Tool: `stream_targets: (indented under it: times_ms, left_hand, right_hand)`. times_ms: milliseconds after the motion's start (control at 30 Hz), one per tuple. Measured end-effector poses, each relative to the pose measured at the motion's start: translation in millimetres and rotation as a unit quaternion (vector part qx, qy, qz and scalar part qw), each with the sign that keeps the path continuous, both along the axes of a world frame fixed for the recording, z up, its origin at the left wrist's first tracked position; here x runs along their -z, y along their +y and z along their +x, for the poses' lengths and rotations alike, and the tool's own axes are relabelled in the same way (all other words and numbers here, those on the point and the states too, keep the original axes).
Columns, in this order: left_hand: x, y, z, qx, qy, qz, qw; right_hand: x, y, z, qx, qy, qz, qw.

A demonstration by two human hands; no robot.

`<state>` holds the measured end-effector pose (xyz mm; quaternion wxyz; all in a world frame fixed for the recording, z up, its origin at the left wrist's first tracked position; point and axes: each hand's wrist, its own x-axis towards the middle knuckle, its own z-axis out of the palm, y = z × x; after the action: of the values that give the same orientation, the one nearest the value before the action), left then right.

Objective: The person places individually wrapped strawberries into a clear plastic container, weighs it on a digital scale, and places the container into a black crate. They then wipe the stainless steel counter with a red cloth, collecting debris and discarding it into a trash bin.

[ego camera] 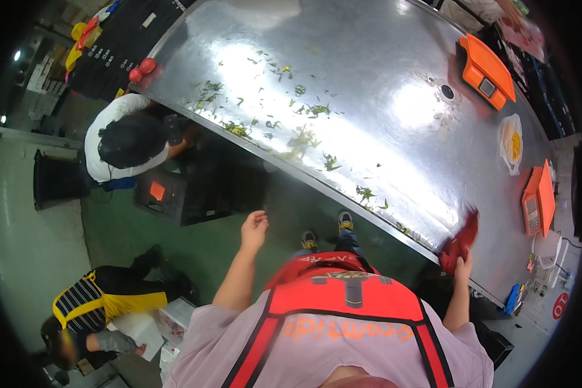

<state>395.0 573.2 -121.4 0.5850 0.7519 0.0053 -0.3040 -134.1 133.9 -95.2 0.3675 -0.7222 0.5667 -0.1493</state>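
Note:
My right hand (462, 267) grips a crumpled red cloth (458, 245) at the near right edge of a stainless steel table (359, 63). The cloth's upper end looks blurred and spreads over the metal surface. My left hand (255, 229) holds nothing and hangs over the green floor, short of the table edge, with loosely curled fingers. Green leaf scraps (317, 110) lie scattered along the near side of the tabletop, a few yellowish bits among them. Another leaf clump (365, 193) rests close to the edge between my hands.
Two orange scales (488, 72) (538, 199) and a plastic bag with yellow contents (515, 145) stand on the table's right. Two red round objects (142, 70) sit at the left corner. A crouching person (131, 138) is beside black crates (174, 196); another bends over white boxes (143, 334).

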Motion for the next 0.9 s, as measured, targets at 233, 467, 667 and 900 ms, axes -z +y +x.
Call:
stream_targets:
  times_ms: [233,467,667,900]
  left_hand:
    - [8.3,77.6,4.8,-0.081,0.011,0.023,0.996]
    - [26.7,173.4,-57.4,-0.204,0.048,0.091,0.974]
    - [43.2,183.8,-87.4,-0.236,0.074,0.071,0.966]
    - [86.8,193.0,-78.9,-0.156,0.097,0.143,0.973]
  right_hand:
    - [-37.5,88.7,234.7,-0.113,0.073,-0.069,0.989]
    - [-18.5,164.0,497.4,-0.231,-0.113,-0.129,0.958]
    - [-43.7,164.2,633.4,-0.035,-0.442,0.053,0.895]
    - [-137.0,69.6,527.2,-0.052,-0.543,-0.001,0.838]
